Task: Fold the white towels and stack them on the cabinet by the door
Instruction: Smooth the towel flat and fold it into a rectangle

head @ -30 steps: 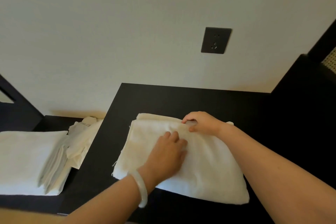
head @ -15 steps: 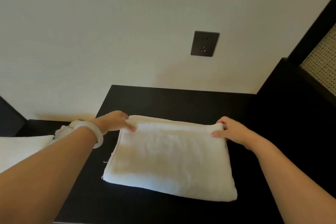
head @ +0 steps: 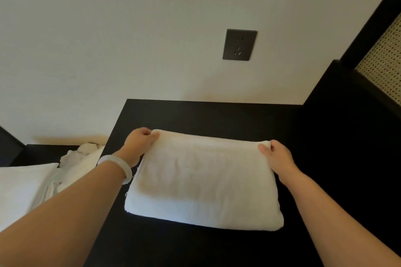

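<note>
On the black worktop [head: 217, 119], set against the wall, the folded white towel [head: 201, 180] lies with its long axis left to right, square between both hands and equally near each. Bare surface is open beyond its far edge and to its right. The worktop's left edge is close, with more white towels [head: 21, 188] beyond it. The left hand [head: 138, 143] pinches the far left corner and the right hand [head: 277, 155] the far right, fingers [head: 149, 136] curled round the fold.

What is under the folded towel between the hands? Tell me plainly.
The folded white towel lies on the black cabinet top, which shows around it. The left hand and right hand grip its far corners. Anything directly beneath is covered.
</note>
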### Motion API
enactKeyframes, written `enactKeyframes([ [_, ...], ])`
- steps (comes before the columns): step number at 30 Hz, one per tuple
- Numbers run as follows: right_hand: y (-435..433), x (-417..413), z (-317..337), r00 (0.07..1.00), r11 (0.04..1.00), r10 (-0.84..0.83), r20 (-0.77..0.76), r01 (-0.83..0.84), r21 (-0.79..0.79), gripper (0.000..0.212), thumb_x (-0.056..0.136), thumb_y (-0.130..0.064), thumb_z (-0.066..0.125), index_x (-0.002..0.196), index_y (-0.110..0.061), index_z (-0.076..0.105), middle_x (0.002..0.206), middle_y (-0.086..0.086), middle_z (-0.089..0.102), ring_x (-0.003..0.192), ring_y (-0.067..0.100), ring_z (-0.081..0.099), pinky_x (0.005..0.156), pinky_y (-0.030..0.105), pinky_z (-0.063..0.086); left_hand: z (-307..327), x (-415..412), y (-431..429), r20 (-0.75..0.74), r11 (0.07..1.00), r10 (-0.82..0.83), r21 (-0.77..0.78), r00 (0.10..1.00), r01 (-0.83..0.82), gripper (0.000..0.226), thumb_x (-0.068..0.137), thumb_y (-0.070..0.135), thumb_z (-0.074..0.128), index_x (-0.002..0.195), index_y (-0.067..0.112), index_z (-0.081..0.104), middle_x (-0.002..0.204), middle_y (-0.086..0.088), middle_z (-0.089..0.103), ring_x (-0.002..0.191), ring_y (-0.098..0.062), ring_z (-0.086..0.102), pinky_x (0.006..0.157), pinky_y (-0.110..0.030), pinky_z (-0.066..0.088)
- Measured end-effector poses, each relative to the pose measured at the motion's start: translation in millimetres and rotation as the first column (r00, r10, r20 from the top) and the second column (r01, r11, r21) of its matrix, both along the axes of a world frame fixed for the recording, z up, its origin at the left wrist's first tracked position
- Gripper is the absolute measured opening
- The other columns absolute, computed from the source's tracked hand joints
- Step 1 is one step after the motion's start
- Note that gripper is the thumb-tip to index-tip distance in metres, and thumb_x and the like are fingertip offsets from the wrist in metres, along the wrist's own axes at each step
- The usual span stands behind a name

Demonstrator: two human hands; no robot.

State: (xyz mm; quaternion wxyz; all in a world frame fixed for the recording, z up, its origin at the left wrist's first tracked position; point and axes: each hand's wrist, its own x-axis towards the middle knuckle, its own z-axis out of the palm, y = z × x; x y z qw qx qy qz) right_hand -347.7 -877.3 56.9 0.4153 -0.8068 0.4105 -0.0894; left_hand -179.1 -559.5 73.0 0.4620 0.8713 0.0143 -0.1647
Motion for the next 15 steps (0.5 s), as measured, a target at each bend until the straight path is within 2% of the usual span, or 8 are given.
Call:
enactKeyframes([
  [3,0.1,2.3,-7.4,1.0,0.997,-0.013,-0.022,0.012,-0.076,0.016,0.102,-0.029,0.051,0.101,-0.013,0.056,0.095,0.005,0.06,0.08,0.014,0.057,0.061,0.027,0.041,1.5,2.7,-2.9,0.102,0.994,-0.028,0.104,0.994,0.017,0.019,0.101,0.029,0.05,0.102,0.01,0.056,0.089,-0.005,0.057,0.078,-0.017,0.053,0.069,-0.028,0.044],
  [5,6.2,6.2,-10.4,0.998,0.989,-0.024,-0.06,0.015,-0.148,0.02,0.102,-0.032,0.05,0.11,-0.014,0.052,0.097,0.004,0.058,0.083,0.017,0.058,0.063,0.029,0.043,-8.7,0.5,-5.8,0.151,0.99,-0.034,0.142,0.988,0.012,0.021,0.103,0.028,0.046,0.103,0.008,0.054,0.086,-0.004,0.055,0.075,-0.016,0.051,0.061,-0.025,0.037],
  [9,7.7,11.8,-11.8,0.987,0.975,-0.056,-0.153,0.021,-0.221,0.031,0.1,-0.044,0.049,0.115,-0.017,0.048,0.105,0.006,0.056,0.088,0.02,0.058,0.067,0.033,0.045,-22.8,-6.7,-8.9,0.194,0.993,0.023,0.109,0.981,-0.045,0.022,0.105,0.03,0.038,0.102,0.011,0.049,0.09,-0.005,0.057,0.08,-0.02,0.056,0.072,-0.036,0.045],
  [12,-5.3,10.3,-12.2,0.982,0.991,-0.055,-0.183,0.032,-0.128,0.039,0.097,-0.052,0.052,0.112,-0.016,0.055,0.109,0.006,0.058,0.089,0.019,0.057,0.074,0.034,0.047,-21.4,-12.6,-10.1,0.225,0.986,-0.001,0.164,0.974,-0.037,0.02,0.105,0.027,0.036,0.106,0.01,0.046,0.093,-0.007,0.057,0.081,-0.023,0.057,0.073,-0.04,0.048],
  [13,-8.5,11.1,-11.2,0.983,0.996,-0.039,-0.18,0.023,-0.087,0.038,0.096,-0.051,0.054,0.107,-0.014,0.057,0.106,0.006,0.061,0.09,0.019,0.058,0.077,0.035,0.049,-19.7,-15.4,-11.7,0.247,0.969,-0.017,0.241,0.969,-0.044,0.017,0.104,0.022,0.038,0.11,0.008,0.046,0.097,-0.009,0.057,0.083,-0.025,0.057,0.074,-0.04,0.048],
  [15,-13.3,11.6,-8.4,0.987,1.0,-0.015,-0.159,0.014,-0.009,0.036,0.096,-0.048,0.056,0.099,-0.012,0.057,0.101,0.005,0.062,0.09,0.019,0.059,0.082,0.037,0.051,-16.3,-20.9,-22.8,0.404,0.861,-0.121,0.497,0.907,-0.107,0.02,0.095,0.005,0.044,0.114,0.002,0.048,0.108,-0.017,0.054,0.094,-0.034,0.054,0.079,-0.043,0.046],
])
